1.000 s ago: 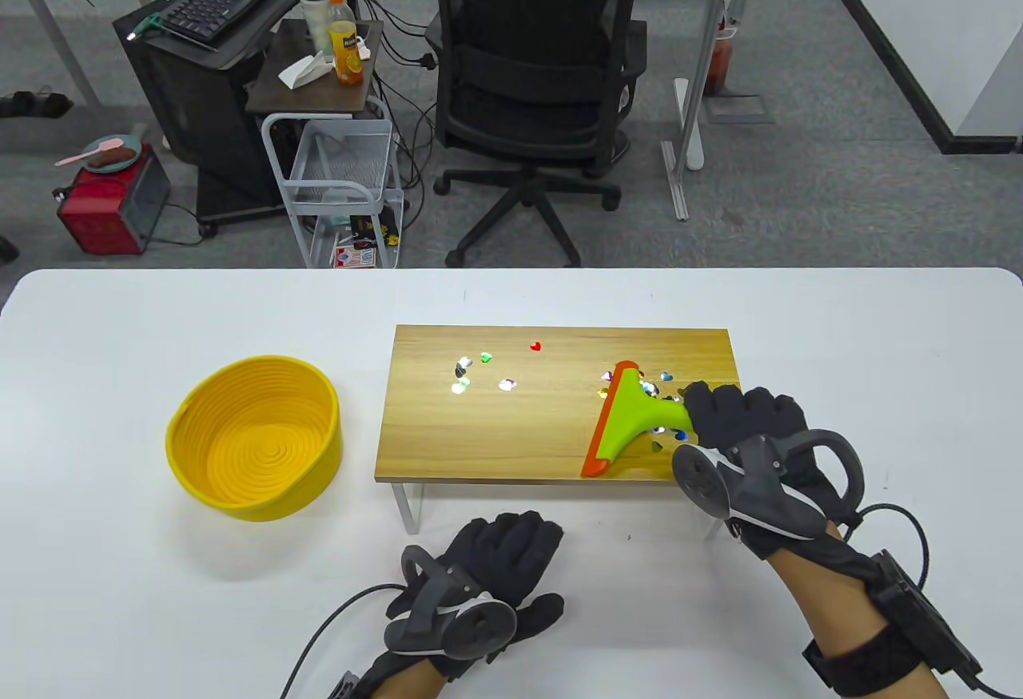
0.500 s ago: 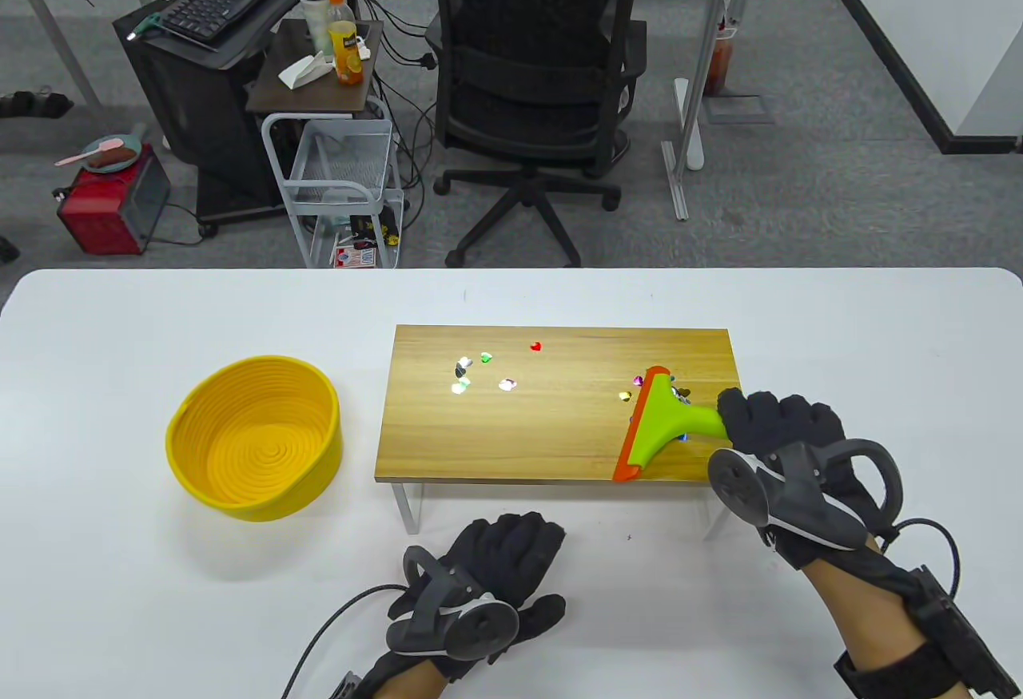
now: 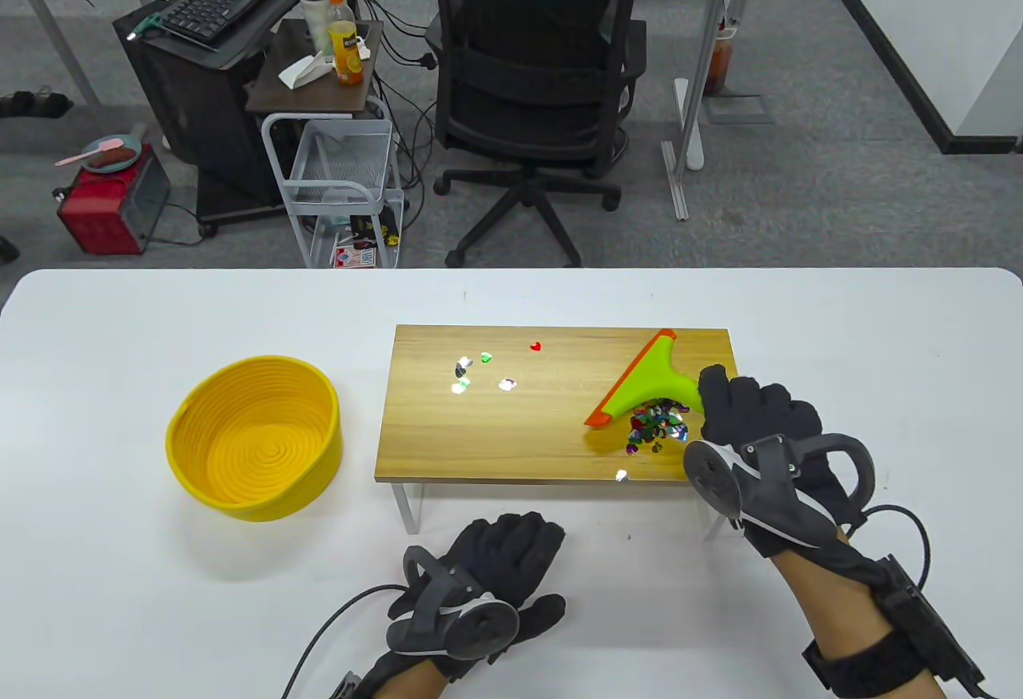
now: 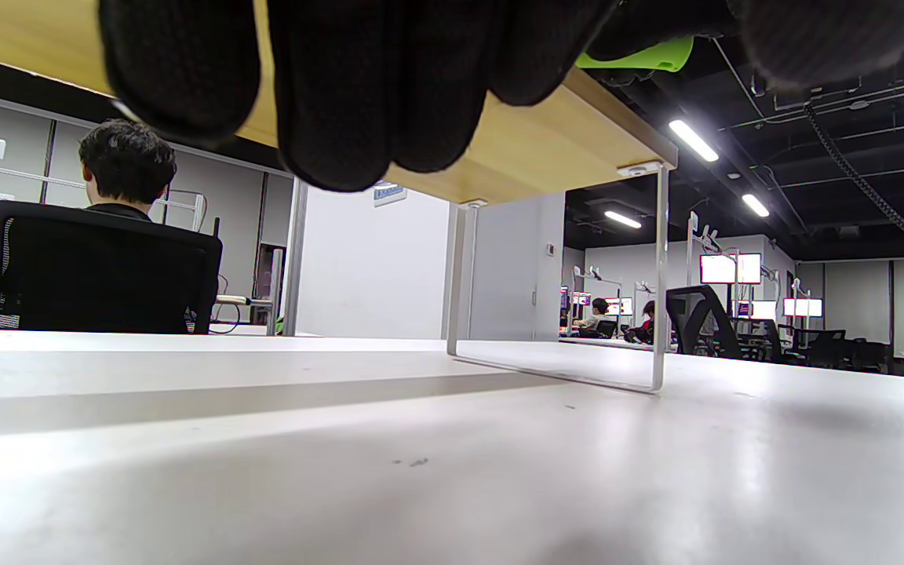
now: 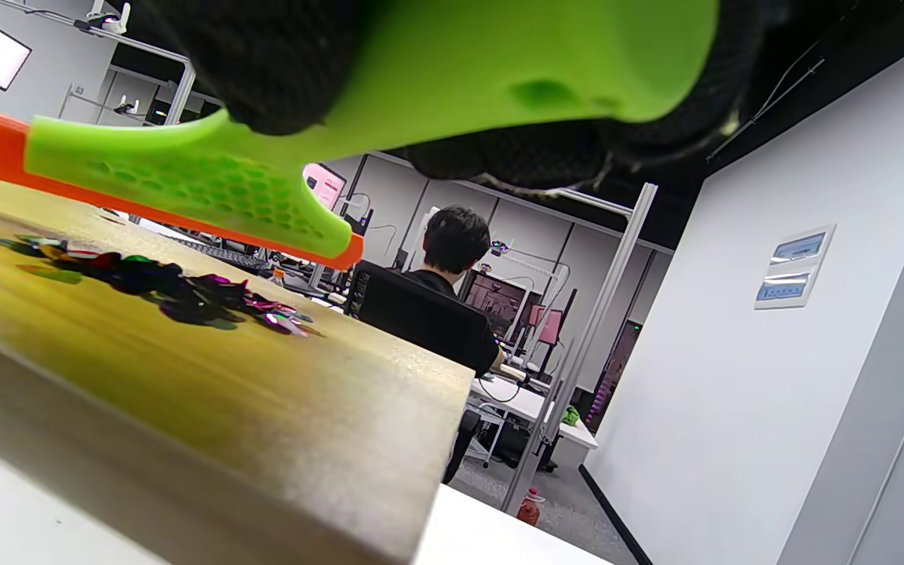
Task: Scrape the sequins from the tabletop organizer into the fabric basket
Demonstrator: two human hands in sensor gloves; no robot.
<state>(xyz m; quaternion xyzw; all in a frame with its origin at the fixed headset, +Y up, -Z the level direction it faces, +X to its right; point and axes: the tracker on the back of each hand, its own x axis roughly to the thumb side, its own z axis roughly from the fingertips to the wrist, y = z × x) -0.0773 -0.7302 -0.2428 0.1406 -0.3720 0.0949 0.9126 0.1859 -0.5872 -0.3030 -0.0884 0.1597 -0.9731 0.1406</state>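
Observation:
A wooden tabletop organizer (image 3: 519,427) stands on white legs on the table. My right hand (image 3: 747,419) grips the handle of a green scraper with an orange blade (image 3: 639,383), held tilted above the board's right end; it fills the top of the right wrist view (image 5: 185,169). A heap of coloured sequins (image 3: 657,426) lies below the blade, also seen in the right wrist view (image 5: 177,286). A few stray sequins (image 3: 471,371) and a red one (image 3: 535,346) lie at the board's far left. The yellow fabric basket (image 3: 254,437) stands left of the organizer. My left hand (image 3: 495,571) rests flat on the table.
The white table (image 3: 839,315) carries only these things. The organizer's thin legs (image 4: 660,275) show in the left wrist view. One lone sequin (image 3: 621,475) lies near the board's front edge. An office chair (image 3: 531,92) and a cart stand beyond the table.
My right hand has drawn the scraper right, then lifted and turned it toward the board's far edge, uncovering a gathered heap of sequins. My left hand has not moved.

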